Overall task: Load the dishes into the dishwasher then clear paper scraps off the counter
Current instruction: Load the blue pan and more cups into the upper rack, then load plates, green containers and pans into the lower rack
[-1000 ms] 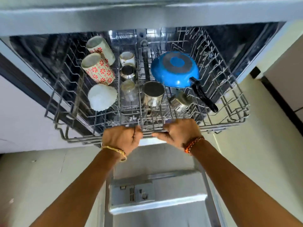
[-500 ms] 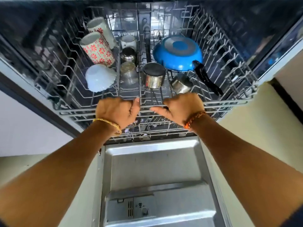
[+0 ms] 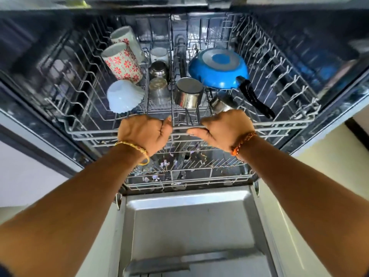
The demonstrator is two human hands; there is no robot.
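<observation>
The upper rack (image 3: pixel 279 124) sits inside the open dishwasher (image 3: pixel 329 47), its long front bar running left to right across the view. On it, a blue pan (image 3: pixel 218 70) lies upside down, its black handle (image 3: pixel 253 97) pointing toward the front right. To its left stand steel cups (image 3: pixel 188 92), and farther left two flowered mugs (image 3: pixel 122 62) lie tilted with their mouths toward the left wall, one behind the other. A white bowl (image 3: pixel 124 95) rests upside down just in front of them. The left hand (image 3: pixel 144 133) has its fingers curled round the front bar, thumb on top. The right hand (image 3: pixel 224 129) grips the same bar just beside it. Below shows the lower rack (image 3: pixel 179 180), then the open door (image 3: pixel 189 222).
</observation>
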